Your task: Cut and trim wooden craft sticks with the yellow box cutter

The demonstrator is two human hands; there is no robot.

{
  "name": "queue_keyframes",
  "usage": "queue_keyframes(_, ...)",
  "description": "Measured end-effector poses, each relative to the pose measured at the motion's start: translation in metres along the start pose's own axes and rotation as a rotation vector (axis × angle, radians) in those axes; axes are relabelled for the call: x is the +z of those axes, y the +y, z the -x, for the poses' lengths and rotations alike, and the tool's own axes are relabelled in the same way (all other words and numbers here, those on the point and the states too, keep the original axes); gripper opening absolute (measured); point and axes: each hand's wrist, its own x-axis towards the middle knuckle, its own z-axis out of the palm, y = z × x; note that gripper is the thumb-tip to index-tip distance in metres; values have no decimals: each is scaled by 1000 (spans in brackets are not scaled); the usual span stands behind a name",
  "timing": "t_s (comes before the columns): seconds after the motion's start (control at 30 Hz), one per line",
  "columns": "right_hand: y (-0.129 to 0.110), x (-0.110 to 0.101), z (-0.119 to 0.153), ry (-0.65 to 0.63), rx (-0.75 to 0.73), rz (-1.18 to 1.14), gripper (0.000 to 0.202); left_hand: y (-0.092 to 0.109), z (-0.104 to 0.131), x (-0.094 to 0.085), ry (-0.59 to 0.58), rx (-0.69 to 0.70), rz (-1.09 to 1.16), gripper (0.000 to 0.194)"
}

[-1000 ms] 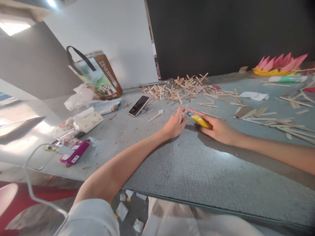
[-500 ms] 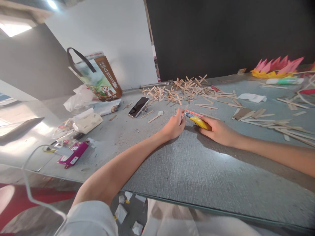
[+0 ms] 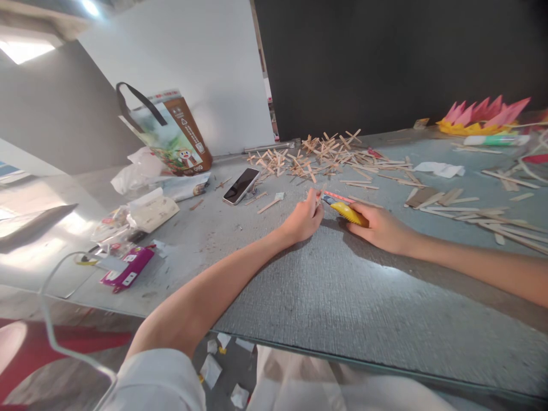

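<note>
My right hand (image 3: 385, 229) is wrapped round a yellow utility knife (image 3: 349, 213). The front end of the knife points left, close to the fingertips of my left hand (image 3: 305, 218). Those fingers are pinched together on a small wooden stick (image 3: 324, 187); only its tip shows, and the rest is hidden by the fingers. A thin red strip (image 3: 338, 197) lies just behind the knife, its kind too small to tell. Beyond both hands spreads a heap of wooden sticks (image 3: 327, 151), many joined as crosses.
A phone (image 3: 241, 186) lies left of the heap. Further left stand a printed bag (image 3: 182, 137) and a purple power strip (image 3: 128, 268) with a white cable. Loose sticks (image 3: 479, 214) and a pink and yellow paper flower (image 3: 483, 117) are at right. The grey table's edge (image 3: 342, 365) runs before me.
</note>
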Motion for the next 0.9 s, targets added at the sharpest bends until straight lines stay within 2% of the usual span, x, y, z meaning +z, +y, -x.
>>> queue_keyframes(0.57,-2,0,0,-4,25,-11,34,0,0,0,-10,-5,10,29)
queue_keyframes(0.9,-3,0,-1,9,22,-11,30,2,1,0,-12,-13,3,31)
